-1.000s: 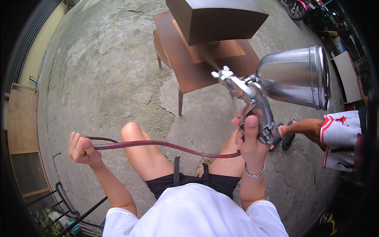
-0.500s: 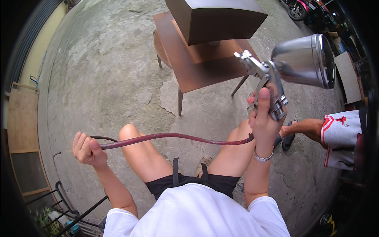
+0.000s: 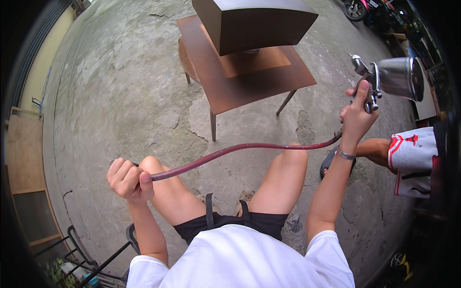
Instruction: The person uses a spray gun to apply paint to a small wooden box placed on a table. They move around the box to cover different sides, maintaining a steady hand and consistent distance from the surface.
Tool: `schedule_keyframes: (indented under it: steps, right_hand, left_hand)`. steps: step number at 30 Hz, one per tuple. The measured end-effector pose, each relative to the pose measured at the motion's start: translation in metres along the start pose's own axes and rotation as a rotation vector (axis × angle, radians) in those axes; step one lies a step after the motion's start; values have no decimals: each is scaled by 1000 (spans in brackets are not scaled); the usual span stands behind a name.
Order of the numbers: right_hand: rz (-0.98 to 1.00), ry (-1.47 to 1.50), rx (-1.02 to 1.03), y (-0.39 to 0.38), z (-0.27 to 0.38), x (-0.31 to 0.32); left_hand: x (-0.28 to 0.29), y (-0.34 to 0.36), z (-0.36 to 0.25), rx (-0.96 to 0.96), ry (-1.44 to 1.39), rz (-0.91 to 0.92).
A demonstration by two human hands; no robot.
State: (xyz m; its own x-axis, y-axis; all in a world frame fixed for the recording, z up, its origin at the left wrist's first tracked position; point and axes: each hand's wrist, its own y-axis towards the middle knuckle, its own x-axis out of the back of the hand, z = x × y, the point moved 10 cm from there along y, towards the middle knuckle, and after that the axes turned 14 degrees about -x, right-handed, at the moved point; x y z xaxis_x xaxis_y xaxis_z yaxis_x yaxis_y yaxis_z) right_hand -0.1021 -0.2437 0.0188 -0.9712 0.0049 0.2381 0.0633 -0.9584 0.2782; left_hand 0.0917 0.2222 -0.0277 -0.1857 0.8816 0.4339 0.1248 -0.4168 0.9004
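My right hand [image 3: 357, 120] is wrapped round the handle of a silver spray gun [image 3: 369, 81], held out to the right. A shiny metal cup [image 3: 396, 78] is fixed to the gun and points away to the right. From the gun's handle a dark red hose [image 3: 240, 147] runs leftward across my knees. My left hand [image 3: 130, 180] grips that hose in a fist. Beyond my knees a dark brown box-shaped piece [image 3: 269, 29] sits raised over a brown wooden table [image 3: 249, 93].
A round-seated chair [image 3: 187, 60] stands left of the table. At the right is another person's leg in white shorts [image 3: 413, 149] and a dark slipper [image 3: 329, 163]. Black metal bars [image 3: 103, 264] lie at lower left, a wooden frame [image 3: 26, 153] at left, a motorcycle [image 3: 355, 9] at far right.
My right hand has swung the spray gun to the right, away from the table. My left hand has shifted slightly right with the hose, which now slopes up toward the gun.
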Motion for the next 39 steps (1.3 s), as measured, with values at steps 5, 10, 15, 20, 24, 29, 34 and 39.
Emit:
schedule_keyframes:
  steps: [5, 10, 15, 20, 24, 29, 34, 39]
  right_hand:
    - [108, 65, -42, -20, 6, -6]
    - [401, 218, -196, -87, 8, -27]
    - [608, 207, -121, -143, 25, -44]
    - [760, 181, -24, -180, 43, -51]
    - [881, 190, 127, -203, 67, -57]
    - [678, 119, 62, -168, 57, -55]
    - [386, 121, -164, -94, 23, -39]
    - [223, 104, -75, -36, 16, -27]
  left_hand:
    - [9, -5, 7, 41, -1, -46]
    - [42, -9, 26, 74, 103, -88]
    - [83, -19, 43, 100, 205, -126]
    - [104, -29, 52, 119, 256, -134]
    - [111, -32, 59, 138, 278, -138]
    - [104, -26, 53, 103, 276, -125]
    - [70, -20, 32, 55, 196, -51]
    - [40, -13, 14, 23, 74, -17]
